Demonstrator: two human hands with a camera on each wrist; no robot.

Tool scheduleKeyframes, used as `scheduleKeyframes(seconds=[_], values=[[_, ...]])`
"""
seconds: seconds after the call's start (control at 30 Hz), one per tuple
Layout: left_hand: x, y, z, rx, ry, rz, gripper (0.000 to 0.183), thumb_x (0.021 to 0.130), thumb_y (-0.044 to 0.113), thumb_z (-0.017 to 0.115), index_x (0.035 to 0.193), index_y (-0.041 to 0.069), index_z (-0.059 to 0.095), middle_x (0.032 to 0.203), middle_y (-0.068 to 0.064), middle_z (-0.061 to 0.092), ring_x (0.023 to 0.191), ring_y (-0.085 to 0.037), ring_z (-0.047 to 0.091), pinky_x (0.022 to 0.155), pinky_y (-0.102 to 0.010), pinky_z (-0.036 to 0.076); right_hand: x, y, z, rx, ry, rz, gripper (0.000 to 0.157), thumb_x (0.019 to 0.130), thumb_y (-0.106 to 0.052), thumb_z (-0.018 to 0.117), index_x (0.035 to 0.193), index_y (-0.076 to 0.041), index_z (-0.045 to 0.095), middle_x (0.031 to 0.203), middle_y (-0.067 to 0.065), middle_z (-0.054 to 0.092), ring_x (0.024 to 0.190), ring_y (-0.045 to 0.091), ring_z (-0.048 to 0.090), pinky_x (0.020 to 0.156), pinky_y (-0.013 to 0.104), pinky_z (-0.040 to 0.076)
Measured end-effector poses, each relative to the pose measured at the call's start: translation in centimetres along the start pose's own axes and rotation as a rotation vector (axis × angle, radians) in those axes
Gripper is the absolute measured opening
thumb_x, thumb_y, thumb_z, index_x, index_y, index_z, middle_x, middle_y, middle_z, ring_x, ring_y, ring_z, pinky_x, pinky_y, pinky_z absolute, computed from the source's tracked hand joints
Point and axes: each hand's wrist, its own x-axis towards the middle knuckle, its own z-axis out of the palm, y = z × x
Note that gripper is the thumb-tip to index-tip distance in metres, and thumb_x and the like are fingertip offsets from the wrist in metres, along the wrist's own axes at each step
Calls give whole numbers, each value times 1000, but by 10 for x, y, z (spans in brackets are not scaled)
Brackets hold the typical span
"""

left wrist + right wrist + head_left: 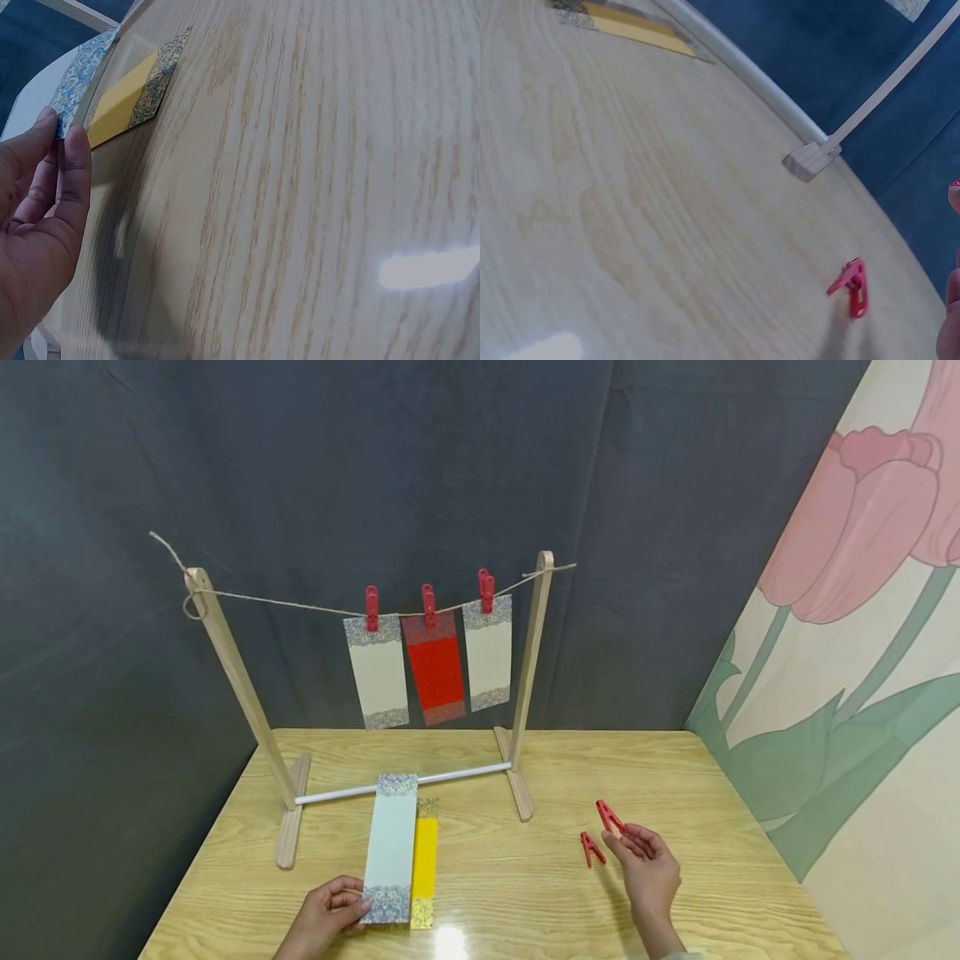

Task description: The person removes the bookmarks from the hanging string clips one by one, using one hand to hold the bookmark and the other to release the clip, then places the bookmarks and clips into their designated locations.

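Dk curtain [420, 477] behind wood table [735, 877]. Head view: L hand [328, 910] pinches near end of pale card [392, 847], yellow card [424, 860] just right; R hand [648, 867] pinches red peg [612, 816], 2nd peg [593, 847] just left; 3 hung cards [437, 677] pegged on string [285, 603], far side. L wrist: L hand grips pale card's corner. R wrist: 2nd peg on table, R hand mostly cut off.
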Motion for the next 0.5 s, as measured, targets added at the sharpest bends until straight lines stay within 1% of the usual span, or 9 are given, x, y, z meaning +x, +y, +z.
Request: scheduleKeyframes(seconds=[0.1,0.17,0.33,0.5], values=[[1,-2,1,8,1,1,25,91,4,67,110,-9,58,82,-3,66,73,-13,65,69,-31,57,-1,7,0,-48,-2,-12,46,72,-13,88,108,2,63,102,17,64,75,1,60,66,12,50],[2,-3,2,12,-3,4,26,91,2,66,111,-11,56,82,-4,66,73,-13,65,69,-31,57,-1,12,0,-77,6,-21,43,73,-11,87,107,2,64,103,19,64,75,0,59,64,11,50],[5,-6,3,14,-3,-3,28,91,-1,65,113,-14,54,82,-6,66,72,-14,65,68,-31,57,-2,19,2,-95,25,-29,37,74,-5,84,105,4,65,100,21,66,71,-1,59,60,11,49],[4,-8,1,28,6,-13,26,92,-1,64,112,-14,54,82,-6,66,74,-14,65,69,-31,57,-1,24,6,-138,6,-25,39,75,-7,84,107,4,65,103,22,65,71,-2,58,61,12,50]])
